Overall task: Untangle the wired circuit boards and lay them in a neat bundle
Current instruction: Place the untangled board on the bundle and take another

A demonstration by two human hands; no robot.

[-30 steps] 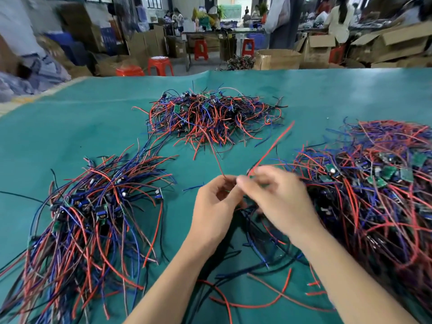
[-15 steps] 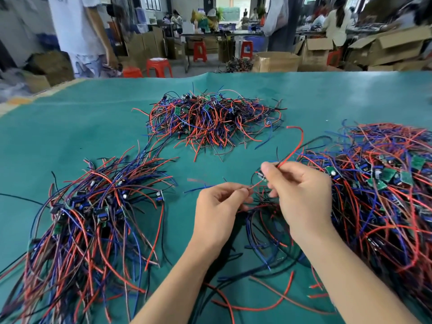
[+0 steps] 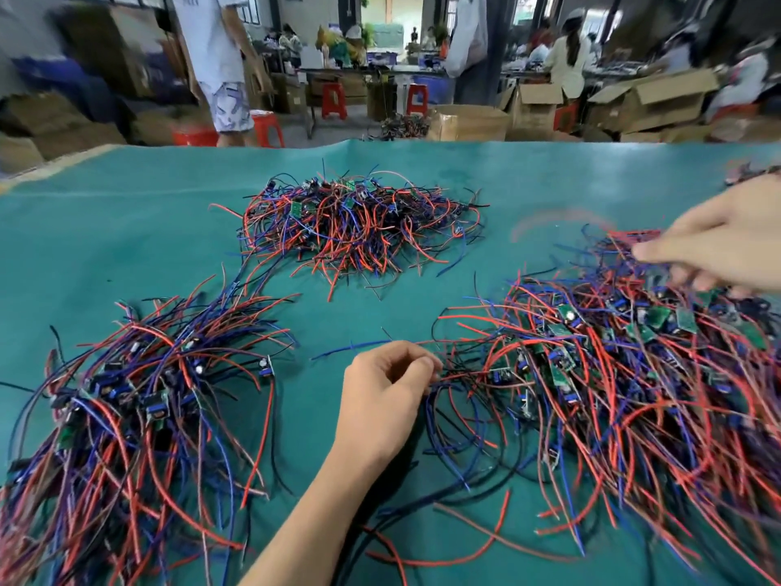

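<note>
i see the left hand (image 3: 382,399) low at centre, fingers curled, pinching a few wires at the near left edge of the tangled pile (image 3: 625,374). the right hand (image 3: 727,238) is far out at the right edge of view, over the back of that same pile; it's motion-blurred, fingers pointing left and down toward the wires. i can't tell whether it holds anything. the two hands are well apart.

the tangled pile of red, blue and black wires with small green boards fills the right side of the green mat (image 3: 126,230). the combed bundle (image 3: 139,399) lies on the left, wires running roughly one way, boards gathered in a band across its middle. a third heap (image 3: 359,222) sits at the far centre of the mat, apart from both.

beyond the mat: a person (image 3: 219,57) standing at left, red stools (image 3: 334,99), open cardboard boxes (image 3: 651,99) at right, more people at benches in the back.
</note>
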